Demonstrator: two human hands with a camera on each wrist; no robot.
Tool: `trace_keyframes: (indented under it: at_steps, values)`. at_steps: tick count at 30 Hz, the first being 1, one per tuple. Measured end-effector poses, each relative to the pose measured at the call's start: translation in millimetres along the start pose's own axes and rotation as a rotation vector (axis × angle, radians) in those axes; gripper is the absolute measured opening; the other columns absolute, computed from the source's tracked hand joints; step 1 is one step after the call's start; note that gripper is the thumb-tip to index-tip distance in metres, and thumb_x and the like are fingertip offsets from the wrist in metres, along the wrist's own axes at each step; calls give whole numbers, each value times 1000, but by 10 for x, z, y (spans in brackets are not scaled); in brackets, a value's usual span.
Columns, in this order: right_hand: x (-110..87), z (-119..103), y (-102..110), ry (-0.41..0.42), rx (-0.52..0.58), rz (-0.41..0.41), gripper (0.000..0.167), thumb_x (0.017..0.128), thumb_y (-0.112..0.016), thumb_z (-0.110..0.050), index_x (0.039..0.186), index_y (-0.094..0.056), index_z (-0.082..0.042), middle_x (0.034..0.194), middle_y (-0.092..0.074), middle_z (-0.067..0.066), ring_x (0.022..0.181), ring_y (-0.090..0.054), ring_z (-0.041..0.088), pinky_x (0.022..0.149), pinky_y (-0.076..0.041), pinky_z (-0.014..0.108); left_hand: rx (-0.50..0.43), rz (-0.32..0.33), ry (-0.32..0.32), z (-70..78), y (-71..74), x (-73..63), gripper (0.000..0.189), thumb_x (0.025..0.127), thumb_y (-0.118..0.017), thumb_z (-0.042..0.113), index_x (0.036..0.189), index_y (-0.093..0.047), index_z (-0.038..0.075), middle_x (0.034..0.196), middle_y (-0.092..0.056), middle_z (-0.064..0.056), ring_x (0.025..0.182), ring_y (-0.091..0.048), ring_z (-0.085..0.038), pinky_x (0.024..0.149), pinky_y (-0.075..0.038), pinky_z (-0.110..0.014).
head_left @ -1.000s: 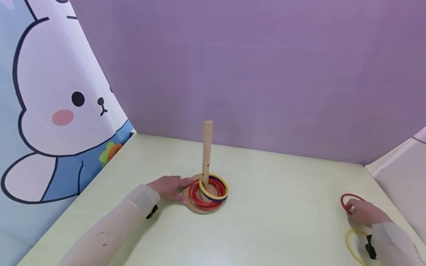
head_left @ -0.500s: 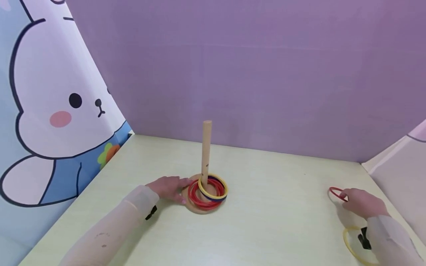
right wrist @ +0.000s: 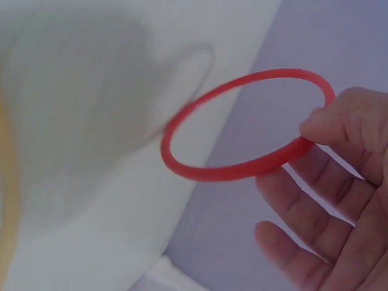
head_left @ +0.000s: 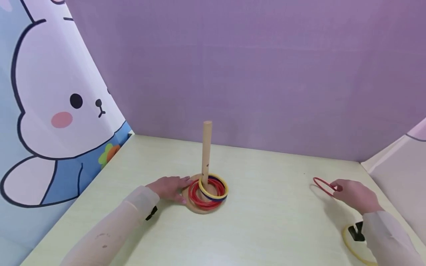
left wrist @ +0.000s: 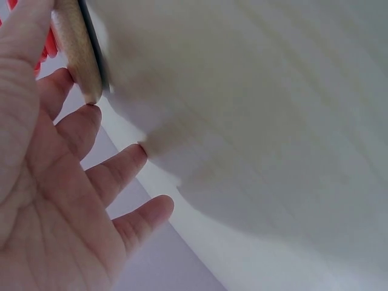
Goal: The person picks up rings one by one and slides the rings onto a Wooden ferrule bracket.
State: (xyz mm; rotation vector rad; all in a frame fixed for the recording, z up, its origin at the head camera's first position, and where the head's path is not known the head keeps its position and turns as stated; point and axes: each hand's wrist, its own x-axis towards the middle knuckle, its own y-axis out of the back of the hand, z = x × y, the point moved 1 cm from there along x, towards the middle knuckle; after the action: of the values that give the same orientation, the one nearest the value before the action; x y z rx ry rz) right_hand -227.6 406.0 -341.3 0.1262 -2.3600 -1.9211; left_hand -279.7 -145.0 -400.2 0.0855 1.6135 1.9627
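My right hand [head_left: 356, 194] pinches a red ring [right wrist: 224, 173] between thumb and fingers, holding it tilted above the table at the right. With extended fingers, my left hand [head_left: 169, 189] touches the left edge of a round wooden base [head_left: 196, 211]. In the left wrist view, thumb and fingertips meet the rim of that base [left wrist: 79, 51]. A wooden peg [head_left: 206, 151] stands upright on it. Around the peg lie several red rings [head_left: 199, 204], with a dark blue ring [head_left: 216, 200] and a yellow ring [head_left: 227, 188] on top, leaning slightly.
Under my right wrist, a yellow ring [head_left: 347, 244] lies on the pale table [head_left: 266, 214], partly hidden by the sleeve. A purple backdrop [head_left: 249, 81] rises behind the table. A cartoon-printed panel [head_left: 50, 85] borders the left, and a white panel [head_left: 402, 170] the right.
My right hand has lifted the red ring off the table and carried it left and away from me. The left hand stays on the wooden base.
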Motion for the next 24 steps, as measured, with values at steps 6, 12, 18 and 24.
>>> trace_keyframes:
  at_steps: [6, 12, 18, 24]
  values:
    - [66, -277, 16, 41, 143, 82, 24, 80, -62, -4, 102, -67, 5, 85, -66, 10, 71, -57, 17, 59, -43, 33, 16, 1, -17, -19, -4, 12, 79, 81, -75, 40, 148, -39, 21, 153, -34, -5, 134, -36, -37, 105, -33, -55]
    - [148, -596, 18, 1, 422, 38, 28, 87, -58, -3, 110, -62, 13, 88, -69, 13, 72, -62, 13, 63, -50, 30, 20, -2, -16, 8, 19, 25, 79, 80, -75, 42, 148, -39, 21, 152, -35, -5, 135, -37, -37, 105, -33, -54]
    - [199, -1013, 61, 20, 655, -50, 33, 92, -57, -7, 118, -57, 14, 92, -67, 8, 76, -66, 10, 70, -54, 32, 49, -1, -21, 23, 28, 41, 79, 80, -75, 43, 147, -40, 22, 152, -36, -5, 132, -40, -36, 104, -36, -54]
    - [256, -1419, 146, 72, 727, -151, 28, 90, -58, -8, 114, -61, 7, 90, -67, 8, 81, -66, 18, 75, -53, 35, 28, -2, -3, 1, 20, 38, 79, 80, -74, 43, 148, -38, 24, 153, -35, -4, 133, -39, -36, 104, -35, -55]
